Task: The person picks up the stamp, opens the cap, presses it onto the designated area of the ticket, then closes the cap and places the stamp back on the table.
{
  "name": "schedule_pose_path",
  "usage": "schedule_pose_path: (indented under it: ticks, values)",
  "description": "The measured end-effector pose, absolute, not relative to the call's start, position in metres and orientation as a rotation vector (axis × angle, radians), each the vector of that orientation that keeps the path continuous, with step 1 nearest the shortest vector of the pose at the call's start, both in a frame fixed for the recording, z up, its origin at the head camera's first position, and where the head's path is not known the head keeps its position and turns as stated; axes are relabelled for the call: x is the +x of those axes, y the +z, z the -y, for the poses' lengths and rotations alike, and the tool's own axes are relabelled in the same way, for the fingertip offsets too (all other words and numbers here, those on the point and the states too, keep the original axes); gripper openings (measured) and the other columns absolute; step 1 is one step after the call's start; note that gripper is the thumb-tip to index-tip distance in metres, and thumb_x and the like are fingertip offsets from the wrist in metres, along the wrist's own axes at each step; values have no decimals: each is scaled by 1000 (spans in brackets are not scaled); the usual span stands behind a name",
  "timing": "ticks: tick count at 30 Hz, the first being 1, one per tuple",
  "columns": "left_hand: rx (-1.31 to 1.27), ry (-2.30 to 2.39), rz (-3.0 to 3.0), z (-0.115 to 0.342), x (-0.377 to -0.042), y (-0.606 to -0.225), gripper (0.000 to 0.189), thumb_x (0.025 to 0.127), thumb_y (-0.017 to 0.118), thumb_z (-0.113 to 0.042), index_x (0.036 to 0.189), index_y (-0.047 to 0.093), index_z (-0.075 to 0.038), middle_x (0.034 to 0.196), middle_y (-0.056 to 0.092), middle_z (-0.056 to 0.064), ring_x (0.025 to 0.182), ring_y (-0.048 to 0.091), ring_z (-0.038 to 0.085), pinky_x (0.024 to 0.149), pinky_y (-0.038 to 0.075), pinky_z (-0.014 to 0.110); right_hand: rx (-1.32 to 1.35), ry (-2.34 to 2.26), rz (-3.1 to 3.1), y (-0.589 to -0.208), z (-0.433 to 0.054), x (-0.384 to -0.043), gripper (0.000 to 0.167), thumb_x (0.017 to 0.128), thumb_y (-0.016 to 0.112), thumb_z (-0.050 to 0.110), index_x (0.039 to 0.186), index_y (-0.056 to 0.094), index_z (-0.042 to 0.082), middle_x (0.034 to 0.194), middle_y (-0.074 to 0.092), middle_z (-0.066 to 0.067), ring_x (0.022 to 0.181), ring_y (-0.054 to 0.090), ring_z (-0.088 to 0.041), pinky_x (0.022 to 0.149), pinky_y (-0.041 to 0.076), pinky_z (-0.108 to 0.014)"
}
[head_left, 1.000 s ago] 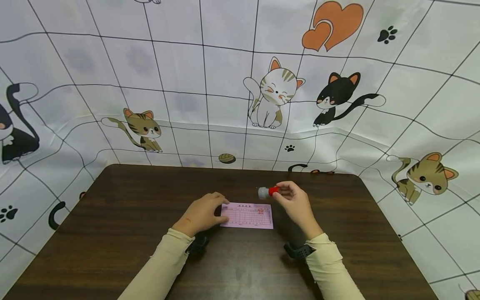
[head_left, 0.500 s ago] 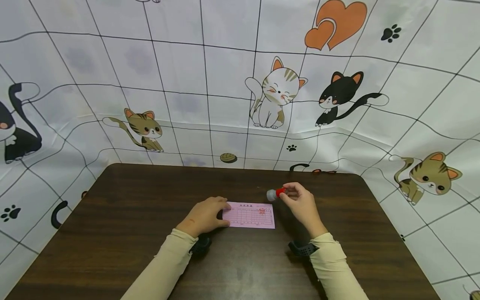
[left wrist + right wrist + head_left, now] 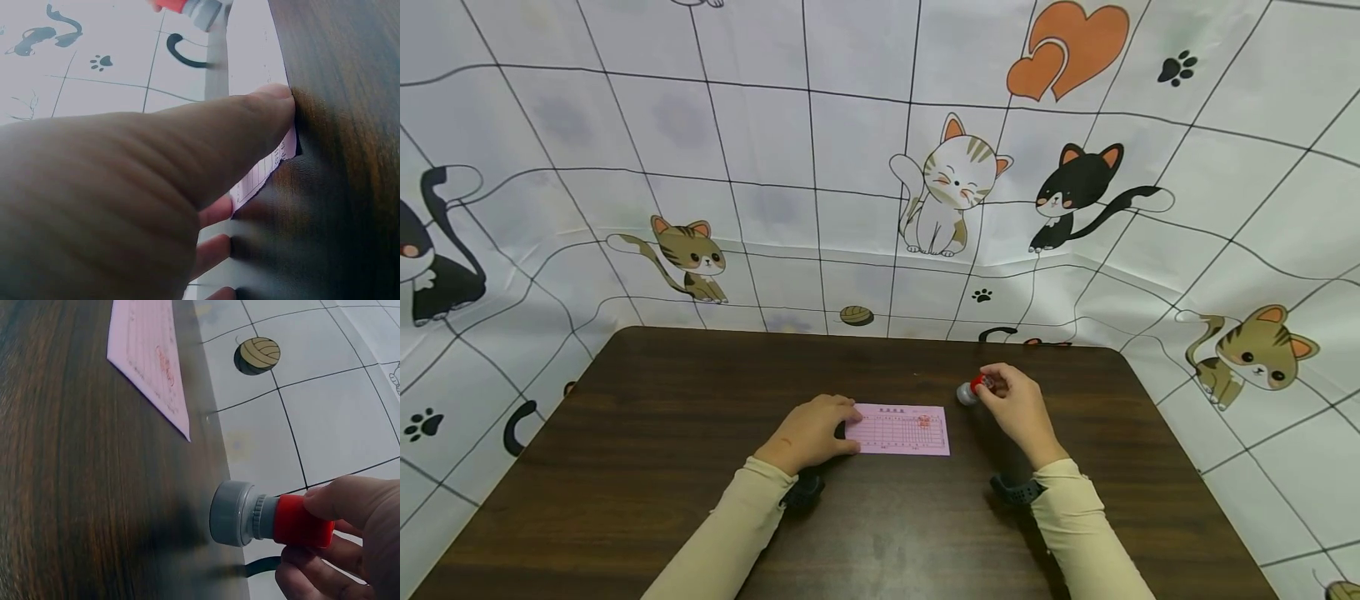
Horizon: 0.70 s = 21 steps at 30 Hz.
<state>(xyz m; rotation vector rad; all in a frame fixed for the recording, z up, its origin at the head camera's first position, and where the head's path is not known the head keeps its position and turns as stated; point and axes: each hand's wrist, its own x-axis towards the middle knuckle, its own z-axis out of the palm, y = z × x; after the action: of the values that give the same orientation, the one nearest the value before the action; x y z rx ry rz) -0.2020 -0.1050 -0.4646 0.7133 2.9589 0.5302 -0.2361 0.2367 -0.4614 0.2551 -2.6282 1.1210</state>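
Note:
A pink printed form (image 3: 898, 433) lies flat on the dark wooden table (image 3: 700, 367), with a small red stamp mark near its upper right corner. At its left end my left hand (image 3: 812, 433) presses the paper down, thumb by the near corner and fingertips by the far one. To the right of the form, my right hand (image 3: 1021, 412) pinches the red handle of a stamp (image 3: 275, 519) between thumb and fingers. The stamp is tilted onto its side, its wide grey capped end pointing left, held above the wood and apart from the paper.
A white cloth (image 3: 775, 208) printed with cats, hearts and paw prints hangs behind and beside the table. The table's far edge (image 3: 790, 336) runs along it. Dark bands circle both wrists.
My right hand has drawn the stamp rightward, away from the form's upper right side. My left hand keeps its place on the paper.

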Motion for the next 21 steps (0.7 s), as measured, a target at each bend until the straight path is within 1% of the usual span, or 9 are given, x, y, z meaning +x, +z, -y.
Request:
schedule_pose_path:
  ticks: [6, 15, 21]
  values:
    - [703, 520, -2960, 104, -200, -464, 46, 88, 83, -37, 126, 75, -11, 142, 63, 11, 132, 56, 32, 108, 47, 50, 228, 1006, 2658, -459, -236, -236, 29, 95, 74, 10, 121, 67, -2, 107, 72, -15, 95, 71, -29, 86, 59, -48]
    - [697, 505, -2954, 102, -198, -465, 47, 88, 83, -38, 127, 74, -12, 142, 62, 10, 133, 56, 32, 109, 47, 51, 223, 857, 2690, -457, -233, -236, 26, 94, 75, 14, 117, 71, 2, 106, 72, -14, 91, 69, -29, 80, 57, -49]
    - [692, 504, -2951, 102, -197, -465, 48, 88, 83, -38, 128, 74, -12, 142, 62, 10, 133, 56, 32, 110, 46, 50, 214, 822, 2717, -459, -227, -238, 29, 94, 74, 17, 119, 70, 3, 107, 73, -14, 91, 69, -29, 79, 57, -50]
